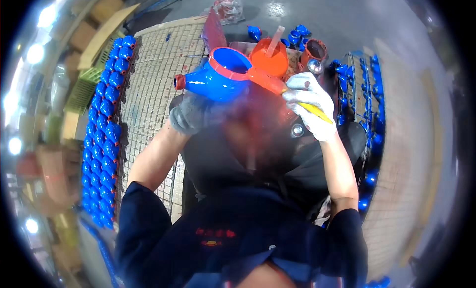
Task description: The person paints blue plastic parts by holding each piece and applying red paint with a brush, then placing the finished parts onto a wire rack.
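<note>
Gripping a blue casting point(218, 79) from below with the gloved left hand point(191, 114), fingers wrapped around its underside, holding it up over the mesh tabletop point(153, 79). Clamping a yellow-handled brush point(292, 97) in the white-gloved right hand point(312, 112), fingers closed tight, red tip touching the casting's red rim. Sitting just behind: an orange paint tub point(267, 60) (stick poking out). Lining the left edge: rows of blue castings point(106, 124).
</note>
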`<state>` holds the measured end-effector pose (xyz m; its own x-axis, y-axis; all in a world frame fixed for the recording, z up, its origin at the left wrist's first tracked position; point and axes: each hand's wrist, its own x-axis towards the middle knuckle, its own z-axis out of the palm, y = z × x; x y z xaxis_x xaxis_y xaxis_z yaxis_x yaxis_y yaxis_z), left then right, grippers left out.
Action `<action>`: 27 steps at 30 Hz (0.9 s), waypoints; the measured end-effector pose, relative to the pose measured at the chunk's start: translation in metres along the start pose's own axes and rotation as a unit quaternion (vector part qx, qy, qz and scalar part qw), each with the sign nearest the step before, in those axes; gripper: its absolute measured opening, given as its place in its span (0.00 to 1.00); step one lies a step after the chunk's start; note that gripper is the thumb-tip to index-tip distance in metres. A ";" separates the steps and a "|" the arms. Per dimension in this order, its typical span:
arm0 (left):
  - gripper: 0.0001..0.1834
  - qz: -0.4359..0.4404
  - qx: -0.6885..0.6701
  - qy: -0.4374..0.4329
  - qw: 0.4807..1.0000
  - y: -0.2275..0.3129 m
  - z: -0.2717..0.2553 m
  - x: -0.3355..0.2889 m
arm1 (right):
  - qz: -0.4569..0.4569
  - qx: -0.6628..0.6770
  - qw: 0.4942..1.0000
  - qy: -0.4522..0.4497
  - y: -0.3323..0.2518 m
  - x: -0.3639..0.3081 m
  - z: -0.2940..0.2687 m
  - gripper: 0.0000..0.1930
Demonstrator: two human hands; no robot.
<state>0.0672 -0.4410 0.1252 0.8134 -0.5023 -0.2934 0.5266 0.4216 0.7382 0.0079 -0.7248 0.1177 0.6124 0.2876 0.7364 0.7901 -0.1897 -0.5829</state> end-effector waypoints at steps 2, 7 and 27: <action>0.30 -0.017 -0.051 -0.036 0.998 0.005 -0.006 0.001 | 0.048 0.058 0.997 0.019 -0.002 -0.003 0.003 0.14; 0.37 -0.005 -0.052 -0.031 0.998 0.013 -0.009 0.006 | 0.070 0.066 0.982 0.165 0.006 -0.012 -0.018 0.12; 0.45 0.250 0.622 -0.092 0.737 -0.044 0.028 -0.005 | 0.246 -0.236 0.934 -0.104 -0.016 0.053 -0.033 0.20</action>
<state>0.0328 -0.4785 0.1113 0.7214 -0.6612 0.2062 -0.5536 -0.3716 0.7453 0.0282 -0.7376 0.1773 0.9250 0.2235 0.3073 0.3685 -0.7255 -0.5813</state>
